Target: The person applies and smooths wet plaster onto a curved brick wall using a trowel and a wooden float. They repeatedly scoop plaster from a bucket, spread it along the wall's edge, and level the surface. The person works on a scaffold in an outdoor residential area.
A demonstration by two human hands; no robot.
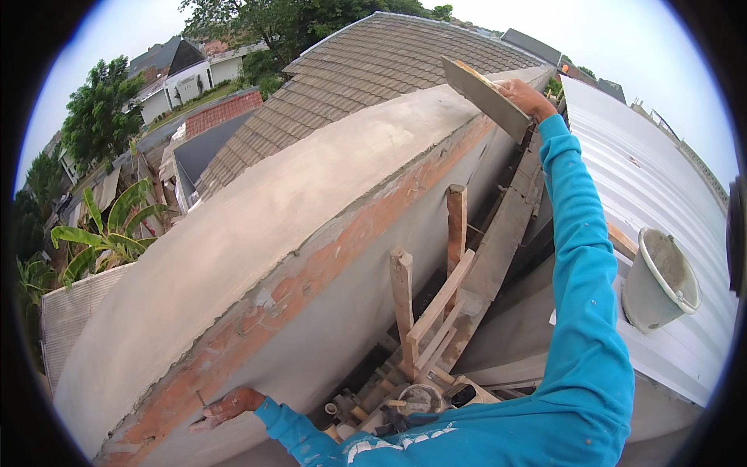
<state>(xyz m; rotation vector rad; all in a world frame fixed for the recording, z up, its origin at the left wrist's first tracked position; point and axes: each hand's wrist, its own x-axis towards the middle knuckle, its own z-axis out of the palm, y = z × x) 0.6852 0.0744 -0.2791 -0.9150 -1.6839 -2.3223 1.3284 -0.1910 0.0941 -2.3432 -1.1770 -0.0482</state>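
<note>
My right hand (527,98) is closed on a plastering float (486,100), a flat grey board with a wooden grip. It is held at arm's length over the far end of the wall's top. My left hand (227,409) is low at the near left, against the brick side of the wall, its fingers partly stretched. A thin nail-like piece (201,398) stands by its fingertips; whether it is touched or fixed in the wall is unclear. The wall's broad top (311,204) has smooth, pale plaster. Below its rough edge runs a strip of bare orange brick (311,272).
Wooden scaffold posts (402,300) and a plank (498,245) stand right of the wall, above a deep gap. A mortar-stained bucket (660,280) sits on the corrugated metal roof (646,171). A tiled roof (389,66) rises behind. Near my body is a small round container (420,398).
</note>
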